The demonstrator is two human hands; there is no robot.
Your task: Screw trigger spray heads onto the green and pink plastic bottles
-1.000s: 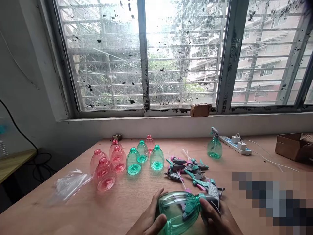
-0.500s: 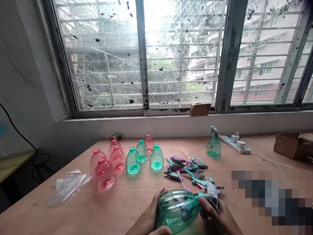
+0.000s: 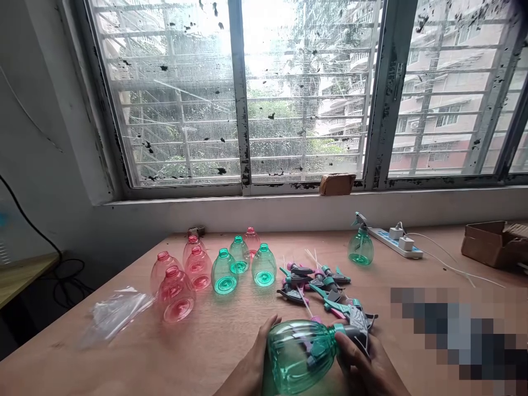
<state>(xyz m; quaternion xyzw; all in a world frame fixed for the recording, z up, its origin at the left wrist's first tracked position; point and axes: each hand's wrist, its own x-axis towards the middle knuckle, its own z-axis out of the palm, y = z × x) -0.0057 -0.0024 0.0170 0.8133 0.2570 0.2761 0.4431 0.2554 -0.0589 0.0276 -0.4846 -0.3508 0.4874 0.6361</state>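
A green see-through bottle (image 3: 295,355) lies on its side at the table's near edge, held between both hands. My left hand (image 3: 251,363) wraps around its base end. My right hand (image 3: 363,366) grips the grey and green trigger sprayer head (image 3: 355,330) at the bottle's neck. The sprayer's tube shows inside the bottle. A pile of loose trigger sprayers (image 3: 317,283) in green, pink and grey lies just beyond the bottle.
Several empty pink bottles (image 3: 177,294) and green bottles (image 3: 225,272) stand at centre left on the wooden table (image 3: 185,352). One green bottle with a sprayer (image 3: 361,245) stands near a power strip (image 3: 396,242). A plastic bag (image 3: 113,311) lies left, a cardboard box (image 3: 493,245) far right.
The bottle has turned slightly in my hands and my left thumb has slipped lower around its base. The view shifted a little to the right at first.
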